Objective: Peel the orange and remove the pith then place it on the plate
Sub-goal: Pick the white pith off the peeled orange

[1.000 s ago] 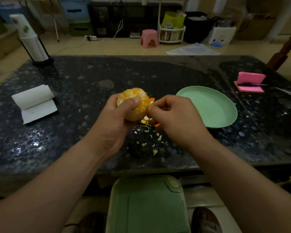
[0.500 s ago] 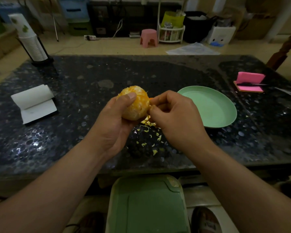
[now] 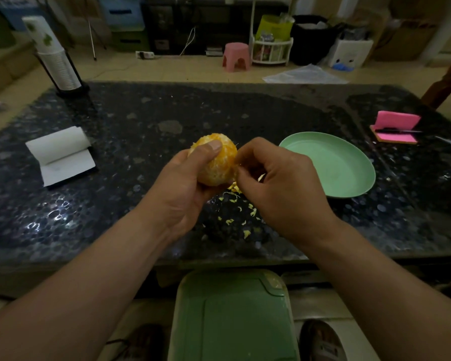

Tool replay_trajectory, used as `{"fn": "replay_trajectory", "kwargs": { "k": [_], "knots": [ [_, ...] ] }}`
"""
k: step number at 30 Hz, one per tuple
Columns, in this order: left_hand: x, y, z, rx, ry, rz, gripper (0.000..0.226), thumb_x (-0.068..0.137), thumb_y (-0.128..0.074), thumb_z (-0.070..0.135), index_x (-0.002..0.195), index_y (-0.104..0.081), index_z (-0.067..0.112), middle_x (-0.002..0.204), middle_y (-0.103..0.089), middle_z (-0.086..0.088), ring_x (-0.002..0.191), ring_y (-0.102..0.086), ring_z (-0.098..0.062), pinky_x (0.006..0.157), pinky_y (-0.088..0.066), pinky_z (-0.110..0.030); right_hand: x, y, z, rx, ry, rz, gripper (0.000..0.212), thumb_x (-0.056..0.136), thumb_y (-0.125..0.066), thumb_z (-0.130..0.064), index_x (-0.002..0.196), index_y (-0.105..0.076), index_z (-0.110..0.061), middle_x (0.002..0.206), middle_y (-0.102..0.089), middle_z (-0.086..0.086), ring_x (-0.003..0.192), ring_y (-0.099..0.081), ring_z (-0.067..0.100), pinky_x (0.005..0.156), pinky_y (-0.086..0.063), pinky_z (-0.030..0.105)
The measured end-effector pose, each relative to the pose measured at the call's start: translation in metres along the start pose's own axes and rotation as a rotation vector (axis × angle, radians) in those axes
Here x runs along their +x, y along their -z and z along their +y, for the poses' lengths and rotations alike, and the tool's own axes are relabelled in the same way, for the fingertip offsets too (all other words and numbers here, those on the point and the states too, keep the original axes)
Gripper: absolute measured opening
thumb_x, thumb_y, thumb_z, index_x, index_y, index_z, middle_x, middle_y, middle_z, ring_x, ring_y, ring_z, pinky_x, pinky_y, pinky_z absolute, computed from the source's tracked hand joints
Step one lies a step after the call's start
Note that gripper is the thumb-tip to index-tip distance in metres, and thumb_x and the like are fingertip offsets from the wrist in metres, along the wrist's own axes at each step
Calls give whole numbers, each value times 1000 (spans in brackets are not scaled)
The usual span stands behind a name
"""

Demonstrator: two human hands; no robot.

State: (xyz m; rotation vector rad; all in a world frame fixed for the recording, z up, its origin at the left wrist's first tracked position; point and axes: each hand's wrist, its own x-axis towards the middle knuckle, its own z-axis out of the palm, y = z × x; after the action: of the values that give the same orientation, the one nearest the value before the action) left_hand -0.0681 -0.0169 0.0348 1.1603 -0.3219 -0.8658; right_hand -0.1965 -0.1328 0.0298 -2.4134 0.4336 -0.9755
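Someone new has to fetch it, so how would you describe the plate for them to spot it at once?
Start at the dark speckled table. On its right half, just right of the person's right hand, lies the plate. It is round, shallow and pale green with nothing on it, unlike the pink pad farther right.

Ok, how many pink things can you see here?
2. A pink stool on the floor beyond the table, and a pink notepad near the table's right edge. More may be hidden in the dim background.
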Motion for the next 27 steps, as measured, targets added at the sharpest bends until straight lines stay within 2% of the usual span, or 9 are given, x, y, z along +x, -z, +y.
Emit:
{"fn": "replay_trajectory", "kwargs": {
  "k": [2,5,8,13,15,18,20,23,27],
  "knots": [
    [-1,-1,0,-10,10,2,47,101,-65,27,141,-57,3,135,-70,-19,122,-71,-32,94,-63,-40,0,-1,-2,-37,20,3,2,94,-69,-21,93,-69,-20,78,-69,-4,69,-64,16,61,-55,42],
    [-3,-2,2,-41,19,-27,36,104,-60,28,132,-65,5,130,-73,-19,118,-72,-29,96,-63,-40,-1,-2,-4,-14,-30,13,4,96,-71,-22,94,-68,-21,76,-68,-7,67,-65,13,61,-55,41],
    [-4,-2,3,-133,53,-56,45,103,-60,32,139,-61,5,134,-72,-18,125,-70,-31,101,-60,-42,-2,-2,-5,68,-158,8,4,96,-71,-21,95,-68,-22,72,-67,-8,65,-65,12,60,-55,39],
    [-3,2,3,-162,125,-63,56,104,-58,44,147,-57,9,137,-70,-18,130,-66,-35,101,-60,-46,0,-1,-9,247,-339,-74,13,96,-76,-26,108,-70,-27,84,-73,-9,72,-70,5,59,-53,18],
    [-3,5,2,-97,157,-76,55,103,-54,51,145,-61,16,134,-73,-13,129,-67,-32,101,-59,-47,1,-2,-8,288,-370,-83,18,96,-78,-25,112,-70,-28,87,-74,-10,76,-71,2,61,-53,15],
    [-4,6,3,-29,183,-75,51,101,-55,55,138,-68,23,131,-75,-8,115,-72,-24,95,-59,-41,2,-1,-5,306,-390,-50,16,98,-78,-24,112,-71,-27,92,-74,-9,84,-72,3,69,-59,19],
    [-3,4,5,-66,181,-56,49,96,-63,45,137,-69,19,131,-75,-9,113,-72,-23,92,-63,-38,4,0,-3,307,-406,-24,12,98,-77,-26,109,-71,-26,94,-75,-9,88,-73,5,74,-63,27],
    [-3,4,5,-151,161,-69,48,88,-68,32,132,-69,12,128,-76,-12,119,-72,-26,101,-60,-39,5,1,-5,313,-408,-16,5,98,-77,-26,98,-72,-26,87,-75,-8,83,-73,7,74,-64,32],
    [1,8,3,-157,129,-93,47,90,-70,26,133,-66,7,133,-73,-17,129,-67,-31,105,-58,-41,4,1,-10,321,-397,-51,4,97,-77,-30,95,-74,-27,83,-75,-9,78,-72,7,72,-64,35]
  ]
}}
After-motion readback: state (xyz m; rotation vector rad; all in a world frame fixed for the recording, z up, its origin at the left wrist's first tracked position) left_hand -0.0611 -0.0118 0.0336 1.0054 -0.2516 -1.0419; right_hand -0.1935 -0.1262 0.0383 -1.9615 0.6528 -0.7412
